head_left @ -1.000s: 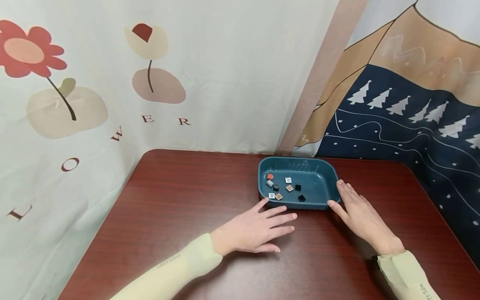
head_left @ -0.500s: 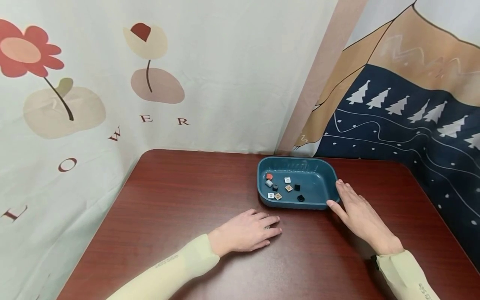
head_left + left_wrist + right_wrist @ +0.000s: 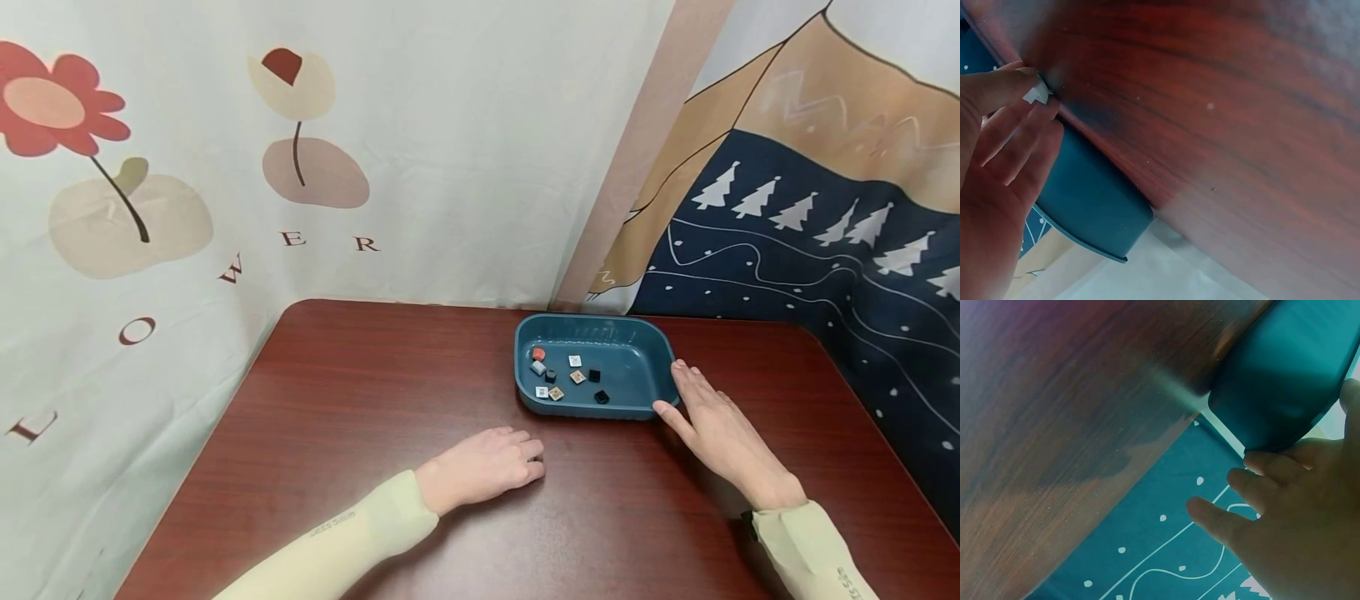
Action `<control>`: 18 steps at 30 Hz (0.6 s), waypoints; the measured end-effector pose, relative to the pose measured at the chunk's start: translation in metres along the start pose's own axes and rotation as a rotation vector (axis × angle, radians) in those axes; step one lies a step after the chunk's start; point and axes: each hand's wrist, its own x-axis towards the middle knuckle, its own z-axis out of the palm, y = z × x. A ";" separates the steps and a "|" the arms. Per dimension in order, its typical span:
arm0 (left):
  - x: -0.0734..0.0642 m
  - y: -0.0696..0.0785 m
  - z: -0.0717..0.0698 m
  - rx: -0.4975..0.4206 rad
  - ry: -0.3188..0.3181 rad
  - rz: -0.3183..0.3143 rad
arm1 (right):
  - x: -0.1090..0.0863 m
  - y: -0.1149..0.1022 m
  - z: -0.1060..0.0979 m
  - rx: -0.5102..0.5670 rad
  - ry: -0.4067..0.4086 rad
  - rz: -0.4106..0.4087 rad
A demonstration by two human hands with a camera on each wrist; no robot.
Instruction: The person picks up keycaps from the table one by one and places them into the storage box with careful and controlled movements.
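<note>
A blue-green tray (image 3: 611, 410) stands at the back of the table in the head view. Several small cube-like pieces lie in its left and middle part, among them an orange one (image 3: 538, 354), a white one (image 3: 575, 361) and a black one (image 3: 602, 397). In front of the tray, the left hand (image 3: 483, 468) is low over the table with curled fingers. The left wrist view shows a small whitish piece (image 3: 1037, 93) pinched between its thumb and fingertips; its exact kind is unclear. With fingers extended, the right hand (image 3: 723, 433) touches the tray's right end.
The reddish-brown table (image 3: 360, 383) extends to the left of the tray and in front of it. A pale curtain (image 3: 450, 150) with flower prints hangs behind, beside a dark blue cloth (image 3: 765, 258) with tree prints at the right.
The left hand has drawn back from the tray's front, and its spread fingers have curled in to a pinch. The right hand and the tray stay in place.
</note>
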 end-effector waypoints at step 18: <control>-0.002 -0.004 -0.011 0.079 0.239 0.067 | -0.001 0.001 0.000 0.017 -0.008 0.004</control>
